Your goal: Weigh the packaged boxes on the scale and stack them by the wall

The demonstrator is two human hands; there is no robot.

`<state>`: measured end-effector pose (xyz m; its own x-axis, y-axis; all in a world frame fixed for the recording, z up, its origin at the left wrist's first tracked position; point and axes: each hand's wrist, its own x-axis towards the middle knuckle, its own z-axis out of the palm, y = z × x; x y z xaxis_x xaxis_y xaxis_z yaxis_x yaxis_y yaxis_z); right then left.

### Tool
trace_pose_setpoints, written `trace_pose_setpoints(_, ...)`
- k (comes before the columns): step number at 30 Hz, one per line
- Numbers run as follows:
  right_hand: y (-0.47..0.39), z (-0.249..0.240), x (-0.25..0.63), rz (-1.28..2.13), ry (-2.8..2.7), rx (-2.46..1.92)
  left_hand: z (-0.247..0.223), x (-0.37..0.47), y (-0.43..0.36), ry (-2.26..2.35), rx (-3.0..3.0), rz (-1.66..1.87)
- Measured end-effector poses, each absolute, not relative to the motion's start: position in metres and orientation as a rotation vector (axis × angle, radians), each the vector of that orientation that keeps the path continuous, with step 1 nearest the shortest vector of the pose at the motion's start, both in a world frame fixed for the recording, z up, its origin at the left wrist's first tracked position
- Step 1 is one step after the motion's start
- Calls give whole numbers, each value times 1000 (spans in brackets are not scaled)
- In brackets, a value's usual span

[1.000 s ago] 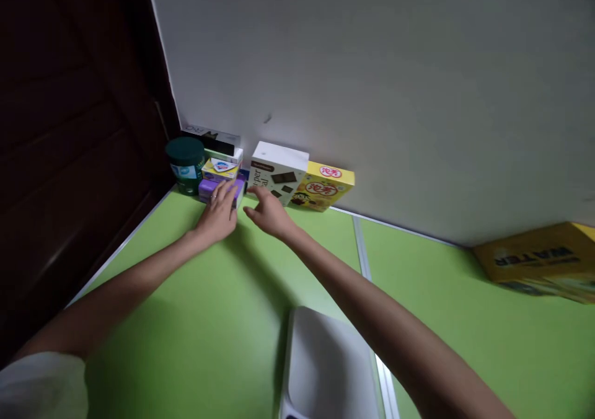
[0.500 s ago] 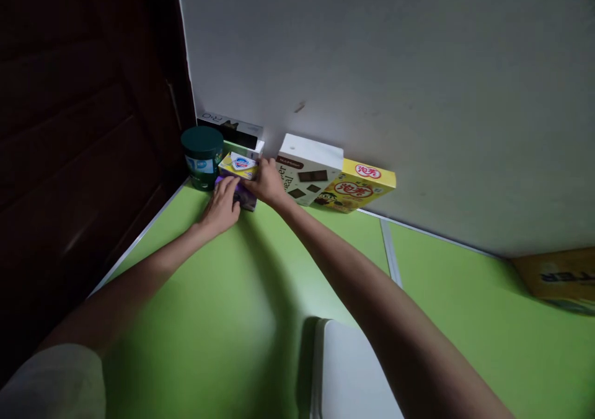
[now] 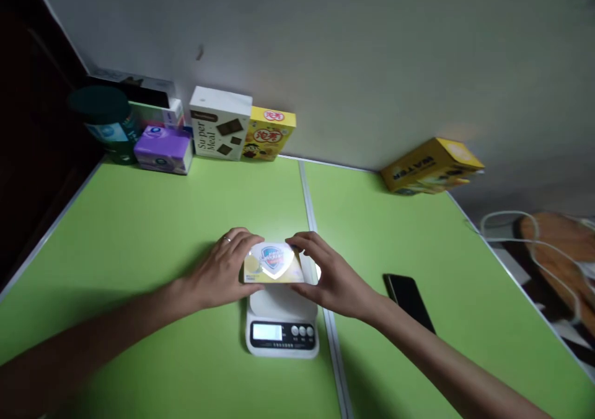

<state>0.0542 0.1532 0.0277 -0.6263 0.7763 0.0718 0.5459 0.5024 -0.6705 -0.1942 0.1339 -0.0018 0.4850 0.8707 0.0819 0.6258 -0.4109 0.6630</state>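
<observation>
Holding the soap box (image 3: pixel 273 263) between them, the left hand (image 3: pixel 223 270) and right hand (image 3: pixel 337 276) occupy its opposite short ends. Each hand is curved, with its fingers at the far long edge and its thumb at the near one; an open space separates the right palm from the box. The left hand bears a ring (image 3: pixel 227 238). The soap box, printed face upward, lies over the plate of the scale (image 3: pixel 282 339); contact between box and plate cannot be determined. The scale's display (image 3: pixel 267 332) is lit, but its reading is illegible; three round buttons (image 3: pixel 302 331) adjoin it.

Near the far-left corner of the worktop (image 3: pixel 223 202) are a green tub (image 3: pixel 109 124) and, to its right, a purple pack (image 3: pixel 162 149). A white box (image 3: pixel 218 127) and a yellow box (image 3: pixel 269 135) stand side by side at the far edge, against the wall (image 3: pixel 325 53). The WATER box (image 3: pixel 425 168) is tilted near the far-right corner. Right of the scale, across the metal strip (image 3: pixel 307 189), a phone (image 3: pixel 409 298) lies partly behind the right forearm. A pale cable (image 3: pixel 530 240) loops beyond the right edge.
</observation>
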Motion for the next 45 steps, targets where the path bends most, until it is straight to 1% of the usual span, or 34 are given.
trace_pose_setpoints(3,136,7,75,821,-2390,-1218,-19,-166,128,1216,2182,520)
trace_pose_setpoints(6,132,-7,84,796,-2391,-1251,-23,-158,126,1241,2203,453)
trace_pose_setpoints(13,126,0,116,776,-2317,-1232,-7,-184,112,1422,2217,265)
trace_pose_setpoints(18,116,-4,139,827,-2207,-1264,2,-207,110,1470,2285,224)
trace_pose_setpoints(22,111,-6,137,850,-2186,-1258,6,-207,113,1456,2336,223)
trace_pose_setpoints(27,117,2,129,844,-2251,-1222,12,-197,116,1391,2367,244)
trace_pose_setpoints(35,133,-3,99,815,-2420,-1062,15,-170,121,1444,2339,80)
trace_pose_setpoints(39,142,4,97,840,-2474,-972,28,-154,128,1440,2381,73)
trace_pose_setpoints(42,141,15,126,884,-2251,-929,46,-133,139,1402,2404,193)
trace_pose_setpoints(45,132,21,169,1140,-1759,-1056,62,-88,154,1339,2469,354)
